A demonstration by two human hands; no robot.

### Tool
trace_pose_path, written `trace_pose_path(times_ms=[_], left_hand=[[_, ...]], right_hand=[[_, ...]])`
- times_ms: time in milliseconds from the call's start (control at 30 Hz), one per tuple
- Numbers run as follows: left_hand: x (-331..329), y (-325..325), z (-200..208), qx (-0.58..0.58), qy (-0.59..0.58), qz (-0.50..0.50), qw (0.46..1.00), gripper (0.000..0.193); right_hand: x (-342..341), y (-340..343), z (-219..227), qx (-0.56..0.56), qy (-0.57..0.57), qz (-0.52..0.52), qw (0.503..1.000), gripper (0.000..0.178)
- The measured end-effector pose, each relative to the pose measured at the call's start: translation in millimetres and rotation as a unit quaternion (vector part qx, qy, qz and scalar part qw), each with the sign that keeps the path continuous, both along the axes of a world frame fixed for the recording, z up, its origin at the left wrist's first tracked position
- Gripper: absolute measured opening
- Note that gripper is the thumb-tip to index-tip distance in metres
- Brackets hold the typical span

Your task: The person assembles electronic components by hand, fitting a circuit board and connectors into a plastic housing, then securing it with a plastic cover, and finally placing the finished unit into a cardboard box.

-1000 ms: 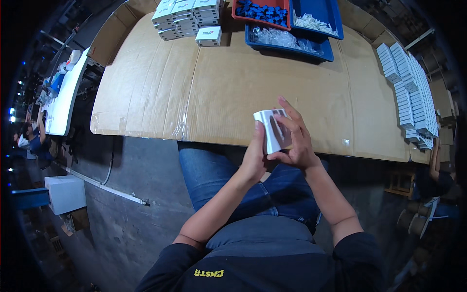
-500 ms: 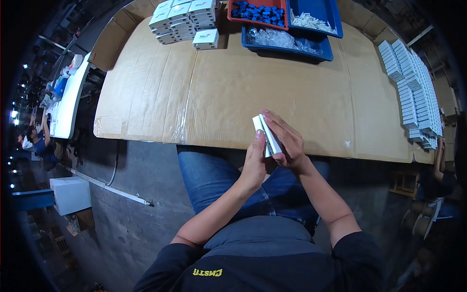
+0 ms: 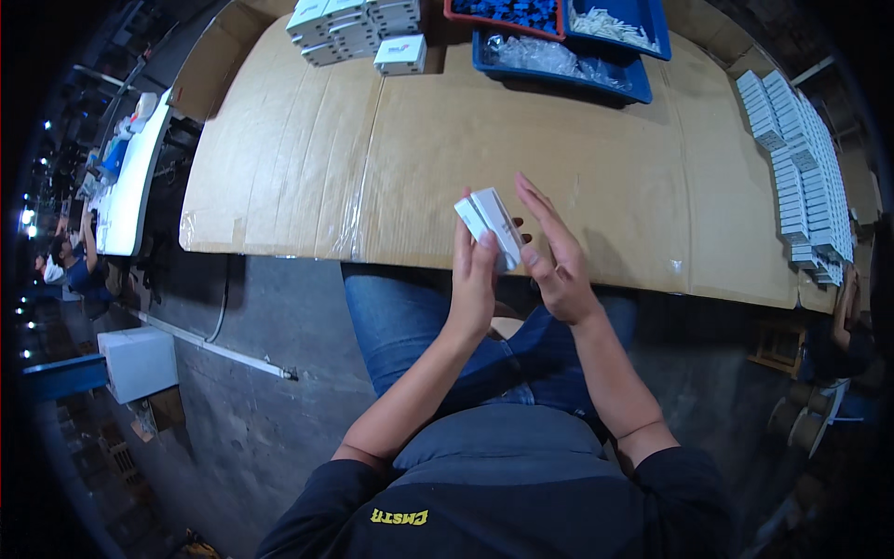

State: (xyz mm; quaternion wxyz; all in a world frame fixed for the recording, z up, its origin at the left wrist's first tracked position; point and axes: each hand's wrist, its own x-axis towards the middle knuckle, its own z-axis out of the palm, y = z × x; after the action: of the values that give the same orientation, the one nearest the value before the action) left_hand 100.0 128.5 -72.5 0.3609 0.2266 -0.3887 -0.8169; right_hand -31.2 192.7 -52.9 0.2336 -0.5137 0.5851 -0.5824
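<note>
One white box, clamped in my left hand. My right hand: fingers apart, thumb beside it.

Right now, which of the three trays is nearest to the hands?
The lower blue tray, which holds clear plastic. The red tray and the upper blue tray with white pieces lie farther away.

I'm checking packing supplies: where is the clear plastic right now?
In the head view, the clear plastic lies in a blue tray near the top, right of the upper-left white boxes.
</note>
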Motion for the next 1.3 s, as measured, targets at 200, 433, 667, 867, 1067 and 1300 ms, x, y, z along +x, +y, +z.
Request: trace_pose_path(times_ms=[200, 433, 667, 867, 1067, 1300], left_hand=[[3, -5, 2, 0.139, -0.031, -0.036, 0.989, 0.054], [-9, 5, 7, 0.079, -0.088, 0.015, 0.993, 0.050], [-11, 6, 1, 0.117, -0.117, 0.002, 0.986, 0.038], [-14, 11, -6, 0.117, -0.108, 0.054, 0.986, 0.042], [-10, 3, -21, 0.150, -0.076, 0.063, 0.984, 0.045], [4, -12, -9, -0.080, -0.058, 0.026, 0.995, 0.091]], right_hand=[[1, 3, -13, -0.008, 0.117, 0.033, 0.993, 0.050], [5, -1, -33, -0.060, 0.231, -0.045, 0.970, 0.042], [11, 1, -44, -0.060, 0.272, -0.085, 0.957, 0.038], [13, -1, -45, -0.084, 0.275, -0.093, 0.953, 0.038], [14, -2, -38, -0.066, 0.237, -0.058, 0.968, 0.038], [3, 2, -23, 0.112, -0.158, -0.056, 0.980, 0.043]])
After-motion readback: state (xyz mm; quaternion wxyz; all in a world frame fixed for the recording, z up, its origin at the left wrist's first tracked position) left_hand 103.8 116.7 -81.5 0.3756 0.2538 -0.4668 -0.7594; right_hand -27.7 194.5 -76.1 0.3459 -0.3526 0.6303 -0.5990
